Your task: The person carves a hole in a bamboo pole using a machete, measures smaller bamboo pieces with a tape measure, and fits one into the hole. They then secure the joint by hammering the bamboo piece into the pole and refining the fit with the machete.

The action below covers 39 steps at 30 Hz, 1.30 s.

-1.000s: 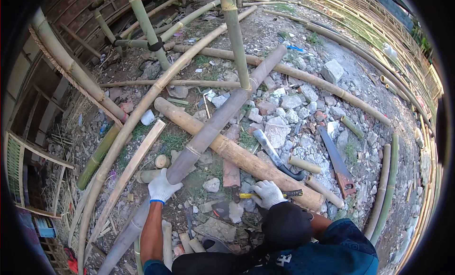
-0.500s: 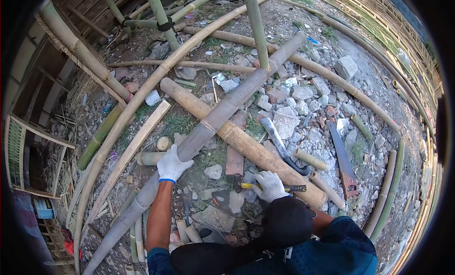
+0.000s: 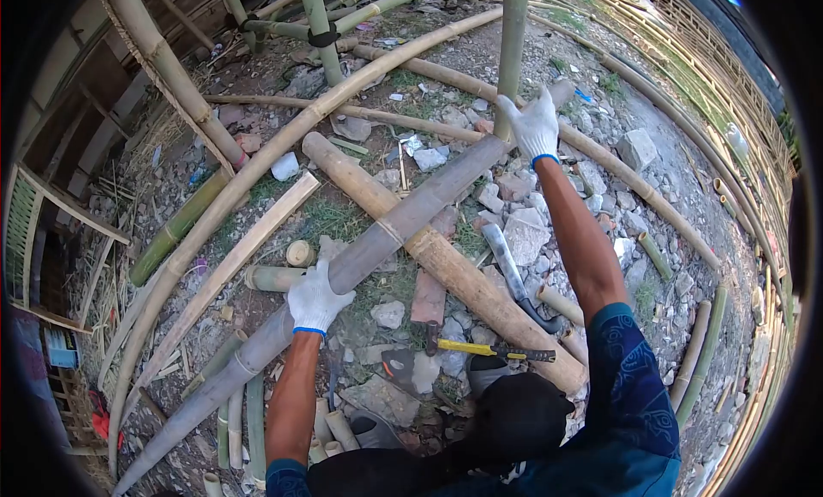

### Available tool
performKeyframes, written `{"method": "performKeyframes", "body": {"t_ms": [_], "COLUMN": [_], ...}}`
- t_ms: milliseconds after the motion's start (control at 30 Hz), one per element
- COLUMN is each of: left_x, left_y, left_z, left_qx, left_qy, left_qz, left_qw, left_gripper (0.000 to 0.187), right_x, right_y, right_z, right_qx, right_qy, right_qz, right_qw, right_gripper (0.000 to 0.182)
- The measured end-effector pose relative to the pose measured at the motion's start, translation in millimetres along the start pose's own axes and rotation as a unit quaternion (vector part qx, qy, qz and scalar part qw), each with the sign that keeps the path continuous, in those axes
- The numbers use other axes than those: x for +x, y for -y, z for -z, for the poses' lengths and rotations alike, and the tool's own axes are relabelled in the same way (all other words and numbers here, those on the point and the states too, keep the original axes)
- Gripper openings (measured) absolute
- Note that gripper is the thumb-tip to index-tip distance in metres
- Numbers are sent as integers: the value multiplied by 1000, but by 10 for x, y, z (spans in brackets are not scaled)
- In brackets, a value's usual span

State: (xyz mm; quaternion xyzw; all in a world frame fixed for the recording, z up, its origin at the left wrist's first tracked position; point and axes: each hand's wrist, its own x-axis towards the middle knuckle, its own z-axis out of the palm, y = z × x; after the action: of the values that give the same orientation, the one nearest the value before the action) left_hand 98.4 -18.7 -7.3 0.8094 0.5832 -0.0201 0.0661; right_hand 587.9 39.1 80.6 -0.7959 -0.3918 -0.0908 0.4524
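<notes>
A long grey bamboo pole point(image 3: 437, 188) runs diagonally across a thick tan bamboo pole point(image 3: 450, 261). My left hand point(image 3: 317, 300), in a white glove with a blue cuff, is wrapped round the grey pole below the crossing. My gloved right hand point(image 3: 533, 127) is stretched out at the pole's upper end, thumb apart from the fingers, close beside an upright green bamboo post point(image 3: 512, 60). A hammer point(image 3: 480, 348) with a yellow and black handle lies by my knees, its handle reaching the tan pole.
A machete point(image 3: 510, 270) with a black handle lies right of the tan pole. Rubble and stones point(image 3: 525, 231) cover the ground. A split bamboo strip point(image 3: 249, 257) and a curved pole point(image 3: 343, 107) lie to the left. Short bamboo pieces point(image 3: 300, 254) are scattered about.
My right hand has let go of the hammer and swung up and forward to the grey pole's upper end. My left hand stays on the pole. My arm now covers the handsaw.
</notes>
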Motion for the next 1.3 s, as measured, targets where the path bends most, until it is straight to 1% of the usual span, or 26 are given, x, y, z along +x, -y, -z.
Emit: {"method": "performKeyframes", "body": {"t_ms": [67, 167, 200, 267, 300, 433, 467, 567, 833, 933, 967, 1033, 1067, 1100, 1133, 1167, 1200, 1233, 1267, 1300], "left_x": [-8, -22, 3, 2, 3, 34, 35, 9, 3, -36, -50, -79, -117, -138, -132, -128, -137, -135, -105, -96], "left_y": [7, -40, -27, -17, -15, -104, -129, -111, -131, -167, -184, -186, -207, -218, -208, -195, -196, -202, -199, -198], "left_z": [-33, -13, -22, -65, -97, -15, 4, -68, -83, -112, -112, -136, -168, -188, -191, -188, -186, -176, -152, -143], "left_qx": [7, 20, 21, 18, 11, 14, 18, 41, 46, 53, 54, 73, 80, 76, 75, 74, 70, 65, 63, 66], "left_qy": [-7, -16, -20, -22, -20, -14, -15, -48, -57, -41, -32, -64, -77, -75, -76, -76, -66, -56, -49, -53], "left_qz": [1, 6, 3, 1, 2, 10, 17, 0, 1, 18, 26, 20, 17, 17, 15, 15, 20, 25, 28, 27], "left_qw": [1000, 1000, 1000, 1000, 1000, 1000, 1000, 998, 997, 998, 998, 995, 994, 994, 994, 994, 995, 996, 996, 996], "left_gripper": [109, 106, 104, 101, 99, 87, 83, 86, 90, 90, 90, 89, 88, 88, 87, 87, 87, 87, 88, 87], "right_x": [636, 1134, 1219, 1272, 1304, 1406, 1436, 1524, 1498, 1414, 1360, 1113, 893, 498, 228, -219, -718, -1127, -1547, -1929], "right_y": [124, 156, 124, 54, 5, 45, 49, 27, 45, -65, -151, -397, -551, -645, -1060, -1110, -988, -1350, -1231, -1496], "right_z": [-104, -122, -192, -337, -384, -434, -437, -451, -456, -349, -276, -146, -61, 7, -109, 37, 273, 201, 389, 355], "right_qx": [-37, 26, 15, -9, -11, -44, -48, -50, -90, -23, -6, 81, 122, 122, 107, 87, 63, 68, 65, 74], "right_qy": [-58, 101, 103, 111, 115, 132, 124, 114, 96, 99, 96, 100, 126, 93, 89, 142, 181, 210, 235, 232], "right_qz": [32, -9, 8, 41, 39, 27, 9, -26, -37, -21, -22, -11, -21, -18, -13, -52, -71, -107, -109, -116], "right_qw": [997, 994, 995, 993, 993, 990, 991, 992, 991, 995, 995, 992, 984, 988, 990, 985, 979, 969, 964, 963], "right_gripper": [102, 93, 90, 83, 80, 85, 85, 87, 88, 89, 86, 80, 80, 83, 82, 80, 79, 76, 72, 70]}}
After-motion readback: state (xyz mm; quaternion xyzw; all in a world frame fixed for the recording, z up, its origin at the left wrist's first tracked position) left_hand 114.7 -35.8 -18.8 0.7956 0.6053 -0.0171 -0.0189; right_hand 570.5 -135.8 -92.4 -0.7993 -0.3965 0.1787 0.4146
